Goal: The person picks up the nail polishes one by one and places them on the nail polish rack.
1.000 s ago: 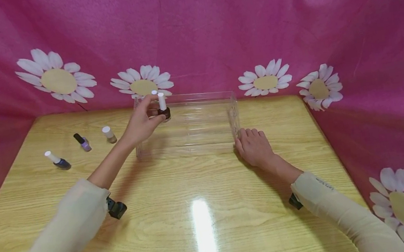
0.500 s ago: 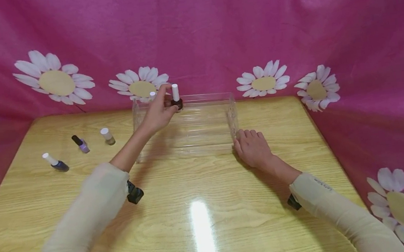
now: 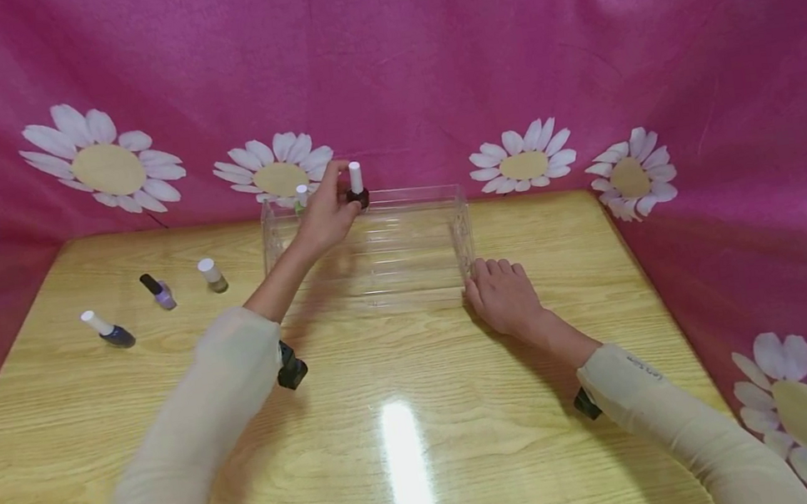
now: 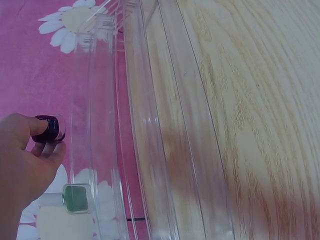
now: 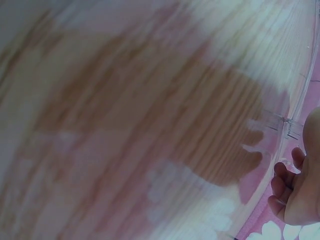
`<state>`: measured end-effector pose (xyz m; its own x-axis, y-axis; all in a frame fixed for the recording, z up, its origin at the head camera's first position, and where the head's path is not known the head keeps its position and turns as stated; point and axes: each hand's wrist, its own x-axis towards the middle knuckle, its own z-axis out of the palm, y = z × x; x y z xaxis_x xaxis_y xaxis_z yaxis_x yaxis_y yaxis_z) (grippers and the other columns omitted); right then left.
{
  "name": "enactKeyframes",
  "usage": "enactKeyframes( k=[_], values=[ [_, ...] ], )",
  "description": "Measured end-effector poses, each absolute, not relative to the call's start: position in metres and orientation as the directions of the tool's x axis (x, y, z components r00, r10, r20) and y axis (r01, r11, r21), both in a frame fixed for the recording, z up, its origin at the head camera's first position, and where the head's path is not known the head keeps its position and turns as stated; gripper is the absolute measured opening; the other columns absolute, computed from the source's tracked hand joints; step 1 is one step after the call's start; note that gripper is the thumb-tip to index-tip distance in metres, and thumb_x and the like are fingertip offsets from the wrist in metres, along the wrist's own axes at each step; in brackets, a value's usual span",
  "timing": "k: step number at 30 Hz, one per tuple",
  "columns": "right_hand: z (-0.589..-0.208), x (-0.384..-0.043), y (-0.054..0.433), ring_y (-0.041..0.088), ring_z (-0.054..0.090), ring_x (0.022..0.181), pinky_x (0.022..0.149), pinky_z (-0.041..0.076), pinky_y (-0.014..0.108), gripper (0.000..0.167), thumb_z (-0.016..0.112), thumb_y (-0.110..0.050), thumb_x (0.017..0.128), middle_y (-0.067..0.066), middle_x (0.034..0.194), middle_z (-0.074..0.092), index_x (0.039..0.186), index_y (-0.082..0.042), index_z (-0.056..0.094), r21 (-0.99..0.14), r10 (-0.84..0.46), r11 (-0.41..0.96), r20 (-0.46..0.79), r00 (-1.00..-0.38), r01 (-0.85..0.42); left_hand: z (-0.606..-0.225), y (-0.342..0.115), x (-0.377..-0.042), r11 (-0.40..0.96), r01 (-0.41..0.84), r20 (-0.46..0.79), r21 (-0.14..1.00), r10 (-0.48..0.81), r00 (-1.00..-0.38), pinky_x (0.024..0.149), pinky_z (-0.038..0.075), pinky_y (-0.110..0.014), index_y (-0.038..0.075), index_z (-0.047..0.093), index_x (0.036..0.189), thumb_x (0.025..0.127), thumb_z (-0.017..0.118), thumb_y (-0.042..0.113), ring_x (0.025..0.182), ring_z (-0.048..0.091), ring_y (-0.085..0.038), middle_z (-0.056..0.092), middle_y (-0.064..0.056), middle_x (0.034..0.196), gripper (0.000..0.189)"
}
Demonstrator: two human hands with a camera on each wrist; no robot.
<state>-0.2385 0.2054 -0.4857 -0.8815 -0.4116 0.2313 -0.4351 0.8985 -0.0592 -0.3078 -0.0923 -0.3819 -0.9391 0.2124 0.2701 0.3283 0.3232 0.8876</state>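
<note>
My left hand (image 3: 327, 219) pinches a dark nail polish bottle (image 3: 358, 197) with a white cap, upright over the top back tier of a clear acrylic rack (image 3: 416, 296). In the left wrist view, thumb and fingers hold the dark bottle (image 4: 50, 129) right at the rack's top tier. A green nail polish bottle (image 4: 76, 198) stands on that tier just beside it, to its left in the head view. My right hand (image 3: 506, 296) holds the rack's front right corner, its fingers (image 5: 282, 182) curled in the right wrist view.
Left of the rack on the wooden table (image 3: 338, 462) are a white-capped nail polish bottle (image 3: 213, 275), a purple one with a black cap (image 3: 158, 291) and a dark blue one (image 3: 108, 329). A pink flowered curtain (image 3: 380, 61) hangs behind the table.
My left hand has carried the dark nail polish bottle to the right and back, over the rack's top tier, past the green bottle. My right hand has stayed at the rack's corner.
</note>
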Motion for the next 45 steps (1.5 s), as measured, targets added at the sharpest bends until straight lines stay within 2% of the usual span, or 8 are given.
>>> enactKeyframes(
  k=[4,8,21,28,36,45],
  values=[
    [-0.486,-0.239,0.206,0.037,0.048,0.076,0.068,0.039,0.047,0.029,0.040,-0.027,0.106,0.014,0.080,0.049,0.089,-0.004,0.043,-0.064,-0.412,0.898,0.224,-0.883,-0.436,-0.384,-0.091,-0.313,0.364,0.312,0.258,0.877,0.191,-0.947,0.090,0.052,-0.042,-0.002,0.034,0.137,0.091,0.051,-0.014,0.111,0.061,-0.039,0.060,-0.032,0.119,0.050],
    [-0.486,-0.239,0.206,0.037,0.048,0.076,0.068,0.038,0.046,0.029,0.039,-0.028,0.106,0.013,0.080,0.049,0.089,-0.004,0.043,-0.064,-0.414,0.898,0.218,-0.884,-0.436,-0.385,-0.090,-0.318,0.370,0.291,0.238,0.882,0.184,-0.954,0.094,0.051,-0.044,-0.001,0.033,0.137,0.093,0.050,-0.013,0.117,0.060,-0.039,0.058,-0.033,0.126,0.049],
    [-0.487,-0.240,0.205,0.038,0.051,0.076,0.066,0.039,0.046,0.028,0.040,-0.026,0.105,0.015,0.081,0.051,0.091,-0.002,0.046,-0.044,-0.411,0.898,0.266,-0.872,-0.437,-0.387,-0.089,-0.323,0.547,0.307,0.220,0.778,0.221,-0.950,0.104,0.043,-0.046,0.002,0.036,0.136,0.092,0.055,-0.009,0.118,0.058,-0.040,0.060,-0.030,0.126,0.049],
    [-0.488,-0.240,0.205,0.037,0.051,0.075,0.065,0.039,0.046,0.029,0.040,-0.027,0.105,0.014,0.079,0.051,0.090,-0.003,0.045,-0.038,-0.411,0.900,0.266,-0.872,-0.435,-0.386,-0.087,-0.325,0.627,0.302,0.183,0.718,0.248,-0.951,0.098,0.046,-0.051,0.006,0.034,0.135,0.095,0.055,-0.004,0.114,0.058,-0.043,0.060,-0.027,0.124,0.046],
    [-0.487,-0.240,0.205,0.038,0.052,0.084,0.072,0.040,0.047,0.029,0.038,-0.029,0.106,0.016,0.088,0.053,0.099,-0.002,0.047,-0.063,-0.398,0.906,0.206,-0.894,-0.418,-0.387,-0.086,-0.324,0.652,0.306,0.194,0.693,0.240,-0.951,0.093,0.048,-0.051,0.005,0.035,0.130,0.093,0.056,-0.004,0.109,0.060,-0.041,0.062,-0.023,0.121,0.043],
    [-0.487,-0.239,0.206,0.038,0.052,0.082,0.070,0.040,0.047,0.030,0.038,-0.029,0.106,0.016,0.086,0.053,0.096,-0.002,0.046,-0.055,-0.399,0.906,0.215,-0.891,-0.419,-0.387,-0.084,-0.324,0.630,0.301,0.176,0.716,0.253,-0.951,0.096,0.046,-0.050,0.003,0.035,0.132,0.090,0.055,-0.008,0.112,0.058,-0.041,0.059,-0.024,0.125,0.047]
  ],
)
